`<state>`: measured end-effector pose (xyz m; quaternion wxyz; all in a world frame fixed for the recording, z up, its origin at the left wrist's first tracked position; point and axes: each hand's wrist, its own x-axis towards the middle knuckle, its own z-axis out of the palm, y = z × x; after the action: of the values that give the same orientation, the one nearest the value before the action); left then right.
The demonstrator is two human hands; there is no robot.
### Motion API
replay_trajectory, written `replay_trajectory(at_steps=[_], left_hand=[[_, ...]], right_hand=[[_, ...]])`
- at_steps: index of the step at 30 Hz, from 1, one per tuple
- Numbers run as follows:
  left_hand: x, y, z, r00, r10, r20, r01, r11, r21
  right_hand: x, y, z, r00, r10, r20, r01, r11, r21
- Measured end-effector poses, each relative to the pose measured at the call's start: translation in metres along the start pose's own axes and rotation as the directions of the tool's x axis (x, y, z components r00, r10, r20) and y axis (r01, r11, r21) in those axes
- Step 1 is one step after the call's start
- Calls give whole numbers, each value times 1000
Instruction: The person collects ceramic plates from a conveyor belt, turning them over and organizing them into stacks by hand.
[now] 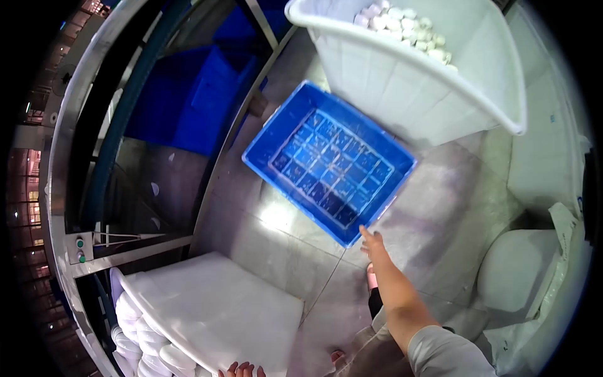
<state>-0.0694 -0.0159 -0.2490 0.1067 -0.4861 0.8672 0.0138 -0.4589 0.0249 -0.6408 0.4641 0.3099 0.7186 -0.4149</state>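
Observation:
My right hand [372, 243] reaches down to the near corner of a blue plastic crate [394, 178], its fingers stretched out at the rim. Whether the fingertips touch the crate I cannot tell. The crate lies on the floor and has a gridded bottom with pale specks on it. At the bottom edge, only the fingers of my left hand [241, 371] show, curled over the side of a white bin [220, 298]. Its palm is out of view. Rounded, glossy white pieces [151, 342] fill that bin.
A large white bin [389, 81] with small whitish pieces [408, 28] stands beyond the crate. Left is a metal frame [135, 256] with a green-button box [80, 248] and blue containers [195, 97] behind. Right are white containers [518, 270]. My foot [371, 276] is near the crate.

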Motion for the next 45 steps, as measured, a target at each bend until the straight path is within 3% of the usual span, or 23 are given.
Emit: replay_trajectory(at_steps=[1,2,7,10,12,14,16,17,18,19,20,22,23,24,26,28,31,32,33,35,40,42,45], left_hand=[[6,6,4,1000,-2,9,2,1000,8],[9,13,8,1000,2,30,-2,1000,9],[15,-10,22,997,-77,0,77,993,87],[20,-16,53,994,-104,25,102,993,60],[21,-36,73,989,-114,90,113,994,12],[34,-71,92,983,-131,128,134,991,-17],[39,-109,89,968,-184,168,188,982,-4],[40,-127,83,972,-216,89,220,975,-30],[39,-148,79,968,-251,-2,250,966,-59],[29,-171,73,972,-235,-3,235,972,-20],[23,-187,68,977,-213,-9,214,977,8],[14,-215,63,974,-225,24,224,974,45],[11,-225,63,976,-210,53,208,977,48],[-8,-215,12,968,-238,81,224,963,152],[-22,-217,2,956,-243,165,208,957,204],[1,-204,0,944,-320,84,329,933,-143],[96,-227,-9,820,-544,-175,305,675,-671],[143,-246,-14,643,-763,-60,415,413,-811],[193,-279,-34,578,-812,83,199,42,-979],[271,-330,-60,532,-811,242,-190,-393,-900],[364,-413,-93,531,-792,302,-616,-605,-504],[376,-437,-90,474,-770,428,-681,-628,-377],[361,-460,-72,587,-689,425,-635,-717,-287]], right_hand=[[13,-13,8,999,-19,32,16,996,89],[27,-12,8,959,-257,118,224,945,238],[73,-19,63,954,-284,-100,280,958,-57],[100,-23,5,862,-461,-213,452,887,-92],[90,-37,-42,869,-416,-269,350,900,-259],[66,-40,-54,825,-524,-211,473,846,-247],[47,-28,-58,922,-370,-110,345,918,-196],[30,-12,-41,844,-533,-54,505,825,-254],[22,-2,-19,793,-596,-130,439,706,-556],[39,34,-10,713,-697,75,649,616,-447],[-5,20,25,910,-380,165,406,738,-540],[-21,58,79,562,-646,517,822,507,-260],[-139,24,118,603,-489,630,737,643,-206],[-209,23,138,498,-457,737,774,617,-140],[-311,10,172,305,-388,869,909,390,-145],[-399,-32,208,219,-260,940,963,211,-166],[-425,-62,237,151,-183,971,988,20,-150],[-422,-73,247,138,-176,975,988,-40,-147],[-429,-90,252,189,-174,966,973,-100,-209],[-404,-116,256,281,-292,914,913,-213,-348],[-388,-154,230,457,-430,778,763,-259,-592],[-390,-159,230,551,-436,711,721,-180,-669],[-394,-170,253,577,-381,722,721,-177,-669]])
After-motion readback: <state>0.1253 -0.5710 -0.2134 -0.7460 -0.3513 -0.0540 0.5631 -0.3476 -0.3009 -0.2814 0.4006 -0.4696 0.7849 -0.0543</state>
